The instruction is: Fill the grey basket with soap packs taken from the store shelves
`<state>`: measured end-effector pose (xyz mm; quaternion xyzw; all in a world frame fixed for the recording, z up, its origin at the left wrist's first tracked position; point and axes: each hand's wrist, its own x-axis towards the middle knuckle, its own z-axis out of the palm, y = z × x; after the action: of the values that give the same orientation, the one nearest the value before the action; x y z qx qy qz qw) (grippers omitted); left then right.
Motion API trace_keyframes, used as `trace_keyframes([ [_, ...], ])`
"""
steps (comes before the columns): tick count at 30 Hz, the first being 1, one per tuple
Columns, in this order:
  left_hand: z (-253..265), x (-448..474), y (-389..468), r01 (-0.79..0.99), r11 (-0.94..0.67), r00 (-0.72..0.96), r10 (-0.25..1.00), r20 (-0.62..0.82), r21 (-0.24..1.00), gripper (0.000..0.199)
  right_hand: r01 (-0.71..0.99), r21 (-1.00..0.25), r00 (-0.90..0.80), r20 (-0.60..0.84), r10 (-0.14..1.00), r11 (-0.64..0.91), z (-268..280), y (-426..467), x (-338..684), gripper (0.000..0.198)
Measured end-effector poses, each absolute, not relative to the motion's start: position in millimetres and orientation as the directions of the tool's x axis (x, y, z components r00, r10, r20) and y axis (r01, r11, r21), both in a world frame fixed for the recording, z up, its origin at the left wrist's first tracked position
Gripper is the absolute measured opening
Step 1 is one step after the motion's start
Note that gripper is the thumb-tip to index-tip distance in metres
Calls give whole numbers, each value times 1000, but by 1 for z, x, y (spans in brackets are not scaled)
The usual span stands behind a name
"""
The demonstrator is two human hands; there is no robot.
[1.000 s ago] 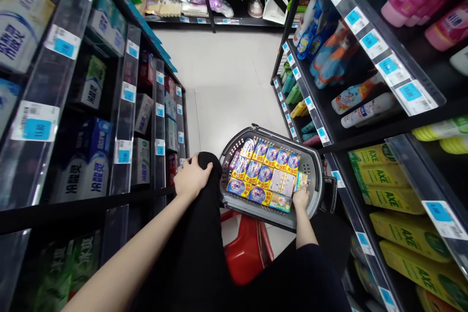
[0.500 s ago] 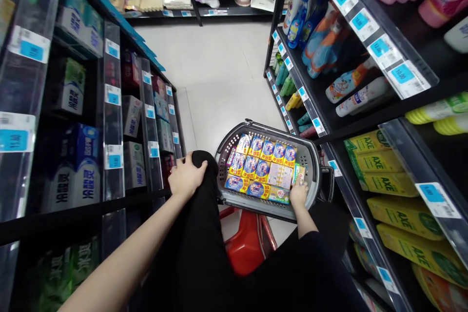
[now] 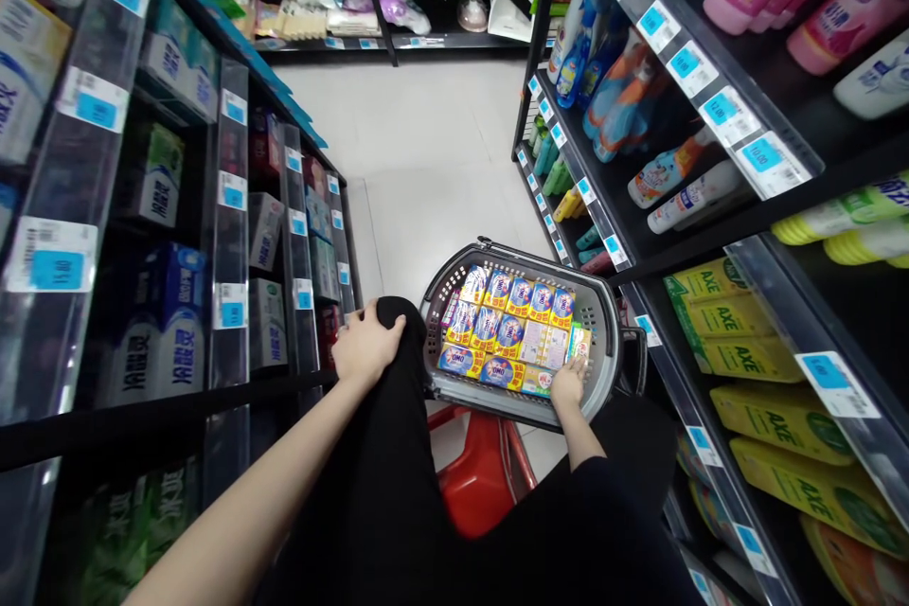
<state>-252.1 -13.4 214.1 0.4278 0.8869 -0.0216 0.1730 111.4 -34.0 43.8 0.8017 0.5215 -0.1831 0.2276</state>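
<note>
My left hand (image 3: 365, 341) lies over my bent left knee (image 3: 398, 322), fingers stretched out and holding nothing. Inside the grey shopping basket (image 3: 606, 374), my right hand (image 3: 570, 385) is at the right end, its fingers resting on a small yellow-green box (image 3: 579, 341). Left of that box, several yellow-and-blue OMO boxes (image 3: 509, 334) are packed in rows. Two pale printed boxes (image 3: 543, 343) sit among them with their label side up. The basket's black handle (image 3: 632, 362) hangs off its right side.
A red stool (image 3: 475, 464) is below the basket, between my legs. Shelves of toothpaste boxes (image 3: 167, 331) rise close on the left. Yellow AXE packs (image 3: 777, 412) and spray bottles (image 3: 625, 109) fill shelves on the right. Pale floor (image 3: 433, 189) runs to a far shelf (image 3: 454, 40).
My right hand has slid slightly down and left, uncovering more of the yellow-green box. The left hand stays on the knee. The view has shifted a little.
</note>
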Motion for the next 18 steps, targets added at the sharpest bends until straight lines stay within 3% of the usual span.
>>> trace_keyframes([
  [5,215,-250,-13,764,634,-577,754,-314,117,65,930,125,354,-560,749,-346,47,-34,122,62],
  [12,211,-257,-15,769,626,-566,761,-317,129,66,944,32,303,-483,821,-329,46,-30,110,67],
  [18,211,-247,-6,769,636,-590,747,-306,69,66,963,-46,176,-642,746,-266,59,-25,118,65],
])
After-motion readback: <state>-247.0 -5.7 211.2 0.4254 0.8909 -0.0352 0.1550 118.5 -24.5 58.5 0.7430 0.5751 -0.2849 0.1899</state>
